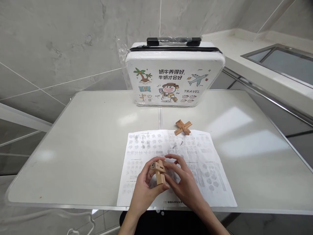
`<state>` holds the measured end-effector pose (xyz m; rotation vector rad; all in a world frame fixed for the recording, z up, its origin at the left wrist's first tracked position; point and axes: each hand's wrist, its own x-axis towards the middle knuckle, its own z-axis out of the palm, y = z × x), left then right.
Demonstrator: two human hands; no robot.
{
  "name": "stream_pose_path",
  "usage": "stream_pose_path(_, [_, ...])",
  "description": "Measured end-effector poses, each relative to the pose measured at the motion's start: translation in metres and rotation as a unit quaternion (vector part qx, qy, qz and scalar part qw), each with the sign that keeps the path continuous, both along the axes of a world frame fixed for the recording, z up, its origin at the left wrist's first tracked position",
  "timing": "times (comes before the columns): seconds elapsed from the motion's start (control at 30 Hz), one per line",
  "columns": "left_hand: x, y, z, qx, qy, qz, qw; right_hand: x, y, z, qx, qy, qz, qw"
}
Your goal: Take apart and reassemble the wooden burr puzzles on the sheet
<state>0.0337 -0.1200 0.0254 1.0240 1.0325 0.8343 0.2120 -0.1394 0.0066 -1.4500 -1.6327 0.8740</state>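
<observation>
Both my hands hold a small wooden interlocking puzzle piece just above a printed instruction sheet. My left hand curls its fingers round the piece from the left. From the right, my right hand pinches it with thumb and fingers. A second wooden piece, shaped like a cross, lies on the table at the sheet's far edge, apart from both hands.
The sheet lies on a white table near its front edge. A white case with cartoon prints and a black handle stands upright at the table's back. A counter with a sunken sink runs along the right.
</observation>
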Motion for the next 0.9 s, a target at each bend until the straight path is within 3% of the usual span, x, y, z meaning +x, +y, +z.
stream_pose_path(0.17, [0.0, 0.0, 0.0, 0.024, 0.041, -0.012, 0.999, 0.008, -0.001, 0.004, -0.022, 0.053, 0.002, 0.998])
stream_pose_path(0.3, [-0.003, 0.005, -0.001, 0.067, 0.143, 0.014, 0.987, 0.014, -0.001, 0.006, -0.024, 0.078, -0.02, 0.996])
stream_pose_path(0.43, [-0.007, 0.009, -0.007, 0.163, 0.279, 0.051, 0.945, 0.02, 0.0, -0.003, -0.01, 0.019, -0.082, 0.996])
stream_pose_path(0.6, [-0.007, 0.009, -0.022, 0.256, 0.372, 0.063, 0.89, 0.023, 0.003, -0.022, 0.019, -0.07, -0.117, 0.99])
stream_pose_path(0.9, [-0.003, 0.005, -0.037, 0.303, 0.415, 0.041, 0.857, 0.017, 0.005, -0.031, 0.053, -0.127, -0.108, 0.984])
